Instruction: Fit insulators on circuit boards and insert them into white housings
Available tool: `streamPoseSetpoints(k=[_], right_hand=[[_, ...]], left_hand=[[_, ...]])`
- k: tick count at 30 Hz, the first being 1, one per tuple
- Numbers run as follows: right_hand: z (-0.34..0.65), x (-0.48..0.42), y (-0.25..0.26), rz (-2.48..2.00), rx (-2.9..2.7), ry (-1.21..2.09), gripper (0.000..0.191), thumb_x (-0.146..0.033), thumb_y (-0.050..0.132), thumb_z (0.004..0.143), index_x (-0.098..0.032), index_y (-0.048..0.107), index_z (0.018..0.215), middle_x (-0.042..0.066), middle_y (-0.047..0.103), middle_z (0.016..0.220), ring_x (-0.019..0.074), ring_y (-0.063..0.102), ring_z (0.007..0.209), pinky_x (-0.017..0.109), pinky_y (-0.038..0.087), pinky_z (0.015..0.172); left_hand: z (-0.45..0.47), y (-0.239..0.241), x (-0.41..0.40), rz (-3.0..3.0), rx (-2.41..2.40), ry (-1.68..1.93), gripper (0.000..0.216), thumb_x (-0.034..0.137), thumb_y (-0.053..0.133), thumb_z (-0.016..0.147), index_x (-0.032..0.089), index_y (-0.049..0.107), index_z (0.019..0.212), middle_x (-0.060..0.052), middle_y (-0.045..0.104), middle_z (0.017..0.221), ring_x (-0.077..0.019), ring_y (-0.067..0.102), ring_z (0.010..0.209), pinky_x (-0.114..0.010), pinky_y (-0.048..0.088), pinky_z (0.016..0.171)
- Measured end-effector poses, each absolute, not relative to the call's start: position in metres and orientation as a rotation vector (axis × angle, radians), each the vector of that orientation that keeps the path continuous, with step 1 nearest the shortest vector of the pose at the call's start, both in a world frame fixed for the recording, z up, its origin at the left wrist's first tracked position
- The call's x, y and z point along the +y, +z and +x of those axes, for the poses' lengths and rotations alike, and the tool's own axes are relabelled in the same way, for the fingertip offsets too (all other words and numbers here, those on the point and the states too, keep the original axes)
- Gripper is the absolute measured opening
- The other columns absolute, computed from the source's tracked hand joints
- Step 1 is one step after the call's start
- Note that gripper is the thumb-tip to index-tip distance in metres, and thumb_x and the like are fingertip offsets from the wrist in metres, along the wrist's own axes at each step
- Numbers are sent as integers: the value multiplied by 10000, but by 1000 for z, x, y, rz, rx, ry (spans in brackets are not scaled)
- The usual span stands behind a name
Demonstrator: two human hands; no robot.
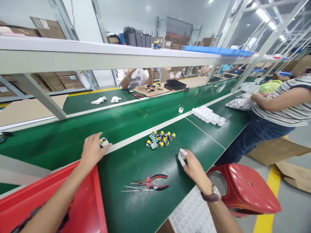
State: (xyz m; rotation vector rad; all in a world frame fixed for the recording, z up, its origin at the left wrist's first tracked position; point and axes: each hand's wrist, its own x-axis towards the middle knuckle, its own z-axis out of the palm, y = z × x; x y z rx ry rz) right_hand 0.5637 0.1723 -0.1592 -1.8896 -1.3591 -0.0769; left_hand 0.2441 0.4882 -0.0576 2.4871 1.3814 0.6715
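Observation:
My left hand (93, 149) is over the edge of the green belt, thumb and fingers around a small white plastic housing (104, 141) with a yellow and dark part inside. My right hand (193, 166) is low above the green worktop, with white covers on thumb and index finger. Those two fingertips curl together; whether something small is between them cannot be made out. Between the hands lies a pile of small circuit boards with yellow-topped parts (161, 139). Nearer me are red-and-black pliers (152, 182) and a thin metal tool, perhaps tweezers (136, 189).
A red bin (98, 194) with dark items is at left. White housings (207, 115) stand in rows at right; one more housing (181, 110) is on the belt. A box of white pieces (193, 212) and red stool (250, 187) are near my right arm. Co-workers sit opposite and stand right.

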Motion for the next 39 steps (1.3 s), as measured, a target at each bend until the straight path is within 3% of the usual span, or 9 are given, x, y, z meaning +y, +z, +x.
streamPoseSetpoints(k=[4, 6, 9, 14, 16, 24, 31, 36, 39], right_hand=[[523, 203, -150, -1700, -1453, 143, 477, -311, 660, 969, -205, 539, 1418, 85, 740, 1099, 225, 731, 963, 400, 624, 913], [494, 220, -139, -1545, -1492, 343, 580, -341, 715, 941, -236, 493, 1466, 63, 753, 1126, 217, 738, 981, 380, 618, 933], [473, 240, -124, -1434, -1560, 488, 476, -329, 612, 1017, -251, 487, 1470, 54, 763, 1176, 198, 752, 1008, 336, 624, 925], [505, 280, -120, -1655, -1727, 102, 425, -143, 601, 967, -154, 578, 1392, 179, 661, 1371, 326, 615, 1257, 530, 512, 1105], [517, 293, -125, -1656, -1762, 99, 449, -43, 601, 901, -150, 632, 1336, 196, 689, 1300, 357, 610, 1237, 580, 496, 1103], [515, 228, -158, -1602, -1625, 253, 546, -155, 557, 977, -213, 428, 1505, 102, 701, 1233, 168, 746, 974, 328, 642, 891], [530, 183, -168, -1706, -1578, 255, 451, -172, 605, 964, -240, 588, 1409, 147, 618, 1416, 299, 534, 1369, 585, 452, 1149], [526, 183, -161, -1722, -1583, 229, 608, -180, 663, 919, -232, 492, 1500, 152, 612, 1404, 307, 529, 1331, 590, 467, 1127], [527, 188, -161, -1682, -1596, 233, 529, -136, 630, 921, -251, 567, 1433, 123, 664, 1340, 281, 567, 1304, 544, 496, 1114]], left_hand=[[269, -86, 406, 2512, 765, 515, 621, 420, 742, 849, 229, 568, 1414, -114, 695, 1339, -298, 721, 1115, -440, 610, 957], [282, -98, 371, 2470, 478, 432, 759, 324, 746, 872, 272, 422, 1556, -125, 610, 1475, -277, 692, 1215, -420, 594, 1012], [286, -104, 349, 2431, 408, 542, 631, 232, 647, 947, 288, 444, 1542, -104, 616, 1481, -256, 654, 1290, -414, 548, 1082], [265, -95, 355, 2422, 681, 609, 328, 214, 675, 904, 290, 665, 1224, -24, 761, 1166, -213, 759, 979, -317, 629, 871], [258, -89, 352, 2412, 733, 603, 306, 211, 691, 884, 298, 668, 1176, -4, 759, 1111, -198, 755, 928, -295, 626, 833], [216, -76, 319, 2377, 822, 706, 308, 349, 718, 902, 321, 649, 1201, -19, 731, 1115, -199, 752, 930, -270, 625, 804], [217, -77, 293, 2397, 632, 632, 378, 366, 727, 918, 332, 623, 1280, -23, 753, 1186, -213, 766, 1000, -282, 631, 880], [221, -77, 284, 2418, 560, 655, 397, 339, 708, 937, 323, 608, 1320, -44, 749, 1214, -228, 762, 1036, -322, 633, 914], [215, -78, 282, 2409, 561, 680, 434, 315, 717, 937, 319, 585, 1351, -49, 727, 1254, -222, 744, 1086, -322, 613, 961]])
